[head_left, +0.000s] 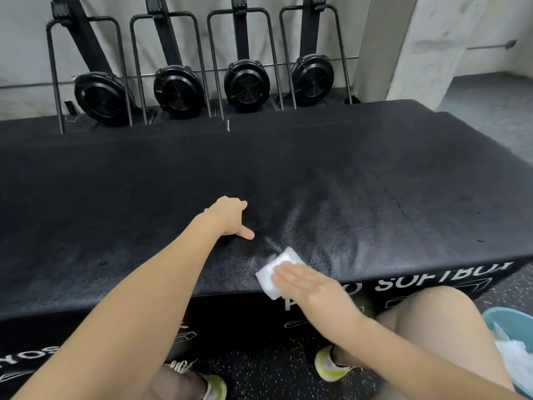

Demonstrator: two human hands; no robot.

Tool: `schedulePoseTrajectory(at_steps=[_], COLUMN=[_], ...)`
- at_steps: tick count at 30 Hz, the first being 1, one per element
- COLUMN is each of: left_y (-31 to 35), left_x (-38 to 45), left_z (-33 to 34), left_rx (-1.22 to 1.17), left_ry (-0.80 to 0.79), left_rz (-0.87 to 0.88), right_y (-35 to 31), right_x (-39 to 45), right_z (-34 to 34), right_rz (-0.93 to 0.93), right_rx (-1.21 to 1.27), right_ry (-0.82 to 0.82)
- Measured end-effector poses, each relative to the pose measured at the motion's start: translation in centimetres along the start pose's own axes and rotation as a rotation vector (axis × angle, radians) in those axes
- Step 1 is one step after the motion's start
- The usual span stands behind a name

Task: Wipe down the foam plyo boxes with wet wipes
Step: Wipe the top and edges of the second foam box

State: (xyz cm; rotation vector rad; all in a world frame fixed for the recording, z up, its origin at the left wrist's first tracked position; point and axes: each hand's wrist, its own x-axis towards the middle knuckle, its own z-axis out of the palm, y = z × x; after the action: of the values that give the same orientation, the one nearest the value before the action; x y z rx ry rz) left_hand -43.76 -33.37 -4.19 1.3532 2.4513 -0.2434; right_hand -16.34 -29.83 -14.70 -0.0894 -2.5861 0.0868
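A long black foam plyo box (pixel 331 168) with white lettering on its front side fills the middle of the view. My right hand (pixel 308 287) lies flat on a folded white wet wipe (pixel 277 269), pressing it onto the box's near top edge. A damp sheen shows on the surface around the wipe. My left hand (pixel 230 217) rests on the box top to the left of the wipe, fingers curled down against the surface, thumb out, holding nothing.
Several black fan machines (pixel 178 90) on metal frames stand against the wall behind the box. A teal container (pixel 516 330) with white wipes in it sits at the lower right. My feet in light shoes (pixel 331 368) stand on the speckled floor.
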Motion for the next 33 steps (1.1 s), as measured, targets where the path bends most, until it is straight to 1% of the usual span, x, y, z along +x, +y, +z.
schedulePoseTrajectory(at_steps=[4,6,10,13,16,19,21,23,24,27,29,31,33], left_y=[0.3,0.5,0.6,0.4,0.5,0.7,1.0,1.2,1.5,1.8,1.7,1.2,0.8], left_x=[-0.2,-0.3,-0.5,-0.4,-0.3,-0.2,-0.4,-0.2,-0.5,0.1,0.4,1.1,2.0], left_z=[-0.3,-0.5,-0.6,-0.4,-0.2,-0.1,0.2,0.2,0.3,-0.2,-1.0,-2.0,-3.2], left_rx=[0.021,0.033,0.021,0.017,0.045,0.082,0.098,0.13,0.135,0.071,0.069,0.108,0.116], left_ry=[-0.004,-0.008,-0.019,-0.028,-0.048,-0.065,-0.083,-0.093,-0.1,-0.115,-0.142,-0.168,-0.139], left_rz=[0.02,0.022,0.017,0.006,-0.002,-0.015,-0.021,-0.028,-0.036,-0.056,-0.044,-0.003,0.05], right_y=[5.9,7.8,9.3,9.1,8.7,10.2,12.2,14.7,15.5,18.5,20.4,22.4,24.5], right_x=[-4.2,-5.3,-5.9,-5.0,-2.8,0.1,2.2,5.2,6.6,11.4,14.1,16.5,18.7], right_z=[-3.1,-4.5,-5.6,-5.8,-6.2,-6.1,-5.8,-5.0,-4.6,-2.3,-0.9,0.5,2.0], right_rz=[0.027,0.04,0.102,0.103,0.093,0.134,0.204,0.201,0.194,0.2,0.213,0.122,0.108], right_rx=[-0.065,-0.057,-0.033,-0.056,-0.104,-0.143,-0.056,-0.002,0.01,0.0,-0.039,-0.152,-0.187], right_ry=[-0.097,-0.16,-0.251,-0.223,-0.211,-0.187,-0.263,-0.433,-0.484,-0.501,-0.504,-0.506,-0.518])
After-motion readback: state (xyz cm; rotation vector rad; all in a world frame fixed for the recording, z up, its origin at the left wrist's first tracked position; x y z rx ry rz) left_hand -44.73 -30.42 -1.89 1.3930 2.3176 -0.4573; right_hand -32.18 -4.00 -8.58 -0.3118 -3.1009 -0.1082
